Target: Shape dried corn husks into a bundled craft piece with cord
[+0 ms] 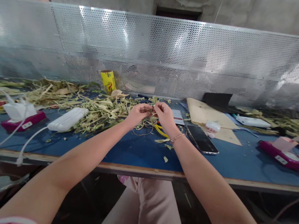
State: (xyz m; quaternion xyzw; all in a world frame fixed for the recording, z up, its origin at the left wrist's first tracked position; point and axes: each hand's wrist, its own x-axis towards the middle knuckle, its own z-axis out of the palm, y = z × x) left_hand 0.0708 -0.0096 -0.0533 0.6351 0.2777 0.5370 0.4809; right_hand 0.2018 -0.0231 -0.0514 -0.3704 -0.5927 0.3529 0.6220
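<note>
My left hand (138, 114) and my right hand (164, 115) meet over the middle of the blue table (137, 152), fingertips almost touching. Both are closed in a pinch. Something small and pale shows at the fingertips, too small to name; it may be a bit of plant. Left of my hands spreads a heap of dry, greenish plant stems and leaves (104, 110). Just below my right hand lies a yellow-handled tool (160, 130), partly hidden. A black smartphone (202, 139) rests to the right of my right wrist.
A perforated metal screen (165, 53) closes off the back. A yellow tube (108, 81) leans there. White power bank (68, 119) and magenta power strips (23, 121) with cables sit left and right. Brown cardboard (209, 114) and a small white case (212, 126) lie right.
</note>
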